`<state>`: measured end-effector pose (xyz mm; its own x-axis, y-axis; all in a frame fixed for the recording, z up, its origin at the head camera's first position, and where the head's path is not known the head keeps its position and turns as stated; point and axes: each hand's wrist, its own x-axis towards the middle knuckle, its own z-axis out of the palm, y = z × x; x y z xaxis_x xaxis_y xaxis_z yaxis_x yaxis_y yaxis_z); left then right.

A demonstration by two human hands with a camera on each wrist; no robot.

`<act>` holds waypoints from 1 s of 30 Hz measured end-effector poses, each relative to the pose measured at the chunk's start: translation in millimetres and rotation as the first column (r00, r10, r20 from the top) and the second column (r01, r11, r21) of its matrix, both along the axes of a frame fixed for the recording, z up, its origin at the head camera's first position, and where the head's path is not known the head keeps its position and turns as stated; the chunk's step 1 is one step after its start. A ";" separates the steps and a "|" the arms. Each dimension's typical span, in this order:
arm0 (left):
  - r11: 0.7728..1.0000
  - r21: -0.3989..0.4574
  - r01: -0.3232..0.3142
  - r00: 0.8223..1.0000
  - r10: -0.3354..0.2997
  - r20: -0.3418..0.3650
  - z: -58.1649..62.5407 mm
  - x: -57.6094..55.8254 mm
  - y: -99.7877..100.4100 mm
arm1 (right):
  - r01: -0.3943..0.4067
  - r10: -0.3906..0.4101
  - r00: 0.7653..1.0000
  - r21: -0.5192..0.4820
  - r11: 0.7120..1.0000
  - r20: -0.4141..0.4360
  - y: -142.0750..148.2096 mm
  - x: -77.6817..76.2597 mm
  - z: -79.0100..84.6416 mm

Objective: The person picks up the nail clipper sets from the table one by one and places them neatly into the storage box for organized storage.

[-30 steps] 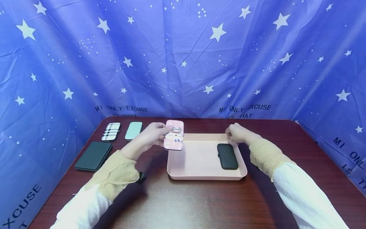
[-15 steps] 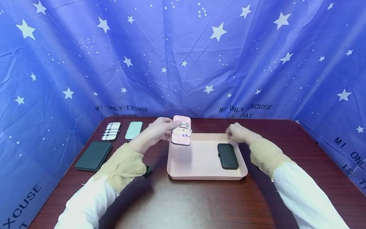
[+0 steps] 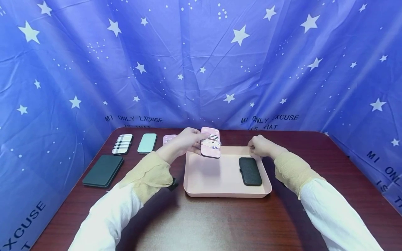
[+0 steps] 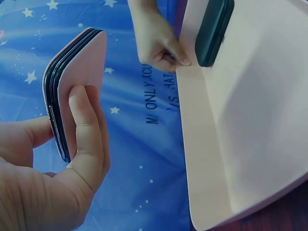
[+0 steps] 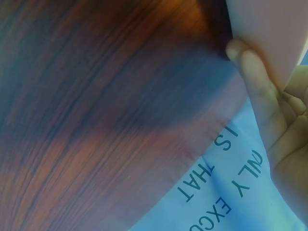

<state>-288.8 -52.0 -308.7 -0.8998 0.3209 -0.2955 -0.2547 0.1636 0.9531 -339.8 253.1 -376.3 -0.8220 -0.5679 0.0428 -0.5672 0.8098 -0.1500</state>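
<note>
My left hand (image 3: 187, 142) pinches a flat pink clasp case (image 3: 211, 150) with a striped cartoon print, thumb on its front and fingers behind. It is held above the left part of the shallow pink tray (image 3: 216, 179). In the left wrist view, the dark layered edge and metal clasp of the pink case (image 4: 86, 65) show. At the tray's far right corner, my right hand (image 3: 260, 145) pinches the rim; the right wrist view has the fingers of this hand (image 5: 269, 106) on the tray wall. A black textured clasp case (image 3: 250, 171) lies inside the tray, at the right.
On the table's left stand a plaid case (image 3: 122, 144), a mint green case (image 3: 147, 143) and a larger dark green case (image 3: 103, 170). Another pink case (image 3: 168, 138) is partly hidden behind my left arm. A blue star-printed curtain (image 3: 201, 94) hangs behind the table.
My left hand has moved rightward with the pink case, from the tray's left edge to over the tray. The other pink case has come into sight behind my arm. My right hand has stayed put.
</note>
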 end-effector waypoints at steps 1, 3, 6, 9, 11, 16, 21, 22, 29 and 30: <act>1.000 -0.005 0.006 1.000 -0.006 -0.001 -0.1 -0.1 2.1 | -0.001 0.001 1.000 0.000 1.000 0.000 -0.1 0.1 -0.1; 1.000 -0.017 0.020 1.000 -0.020 -0.004 -0.4 0.1 6.7 | -0.005 0.005 1.000 0.002 1.000 0.002 0.1 0.3 -0.6; 0.999 -0.024 0.040 0.999 -0.040 0.000 -2.8 -0.5 12.7 | -0.014 0.014 1.000 0.009 1.000 -0.005 1.2 0.5 -1.2; 0.999 -0.023 0.049 0.999 -0.049 0.003 -6.4 -1.1 18.5 | -0.024 0.024 1.000 0.008 1.000 -0.020 2.2 0.1 -1.4; 0.998 -0.025 0.056 0.998 -0.056 0.005 -8.8 -1.1 22.0 | -0.024 0.024 0.999 0.003 1.000 -0.025 2.2 -0.5 -1.6; 0.996 -0.052 0.077 0.997 -0.077 0.003 -14.7 -1.8 30.3 | -0.036 0.036 0.999 -0.007 0.999 -0.038 0.3 -0.4 -0.2; 0.994 -0.075 0.078 0.997 -0.078 0.006 -20.8 -4.2 38.6 | -0.041 0.041 0.998 -0.010 0.999 -0.042 -0.4 0.8 1.2; 0.994 -0.080 0.077 0.997 -0.076 0.004 -22.1 -4.7 40.0 | -0.038 0.038 0.998 -0.007 0.999 -0.040 -0.3 0.6 1.0; 0.988 -0.138 0.076 0.997 -0.076 0.005 -35.1 -7.9 46.6 | -0.027 0.027 0.999 0.004 1.000 -0.031 0.4 -1.0 -0.7; 0.986 -0.146 0.080 0.997 -0.080 0.007 -36.9 -8.1 47.3 | -0.026 0.026 0.999 0.006 1.000 -0.030 0.5 -1.2 -0.8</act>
<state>-296.9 -4.7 -345.6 -0.8727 0.3454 -0.3452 -0.2358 0.3208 0.9173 -341.0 253.6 -377.1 -0.8053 -0.5893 0.0645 -0.5923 0.7954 -0.1283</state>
